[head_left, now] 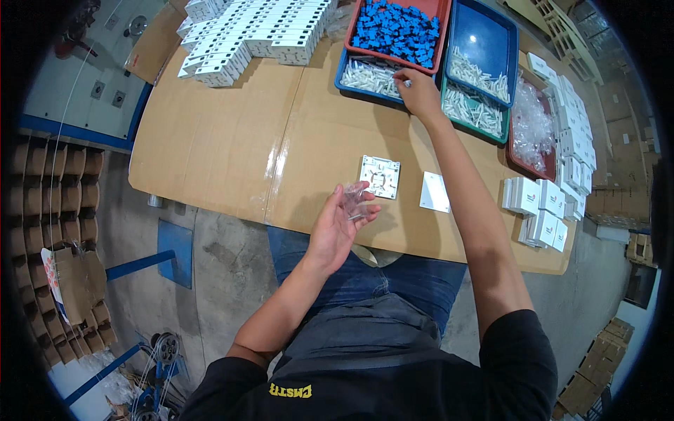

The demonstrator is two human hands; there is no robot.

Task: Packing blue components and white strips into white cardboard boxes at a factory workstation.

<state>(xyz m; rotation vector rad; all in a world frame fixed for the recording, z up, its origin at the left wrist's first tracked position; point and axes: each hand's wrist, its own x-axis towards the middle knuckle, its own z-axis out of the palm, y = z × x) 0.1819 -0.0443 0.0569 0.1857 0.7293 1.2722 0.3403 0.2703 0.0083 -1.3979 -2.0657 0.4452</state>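
Observation:
My left hand (333,230) is closed round a small clear plastic bag (355,199), its fingers curled upward over the near edge of the table. Just beyond it lies a square white frame-like plate (380,177) with cutouts in its middle. To the right, partly beside my right forearm, is a plain white plate (434,192). My right hand (420,92) reaches to the right end of a blue tray (382,91) of slim white plastic pieces (370,76). Its fingers pinch a small whitish piece (408,83), mostly hidden.
A red tray (444,35) of blue parts overlaps the blue tray. Another blue tray (514,49) and a green tray (503,133) hold white pieces. Clear bags (531,126) fill a red bin. White boxes (260,31) stand far left; white units (540,203) are stacked right.

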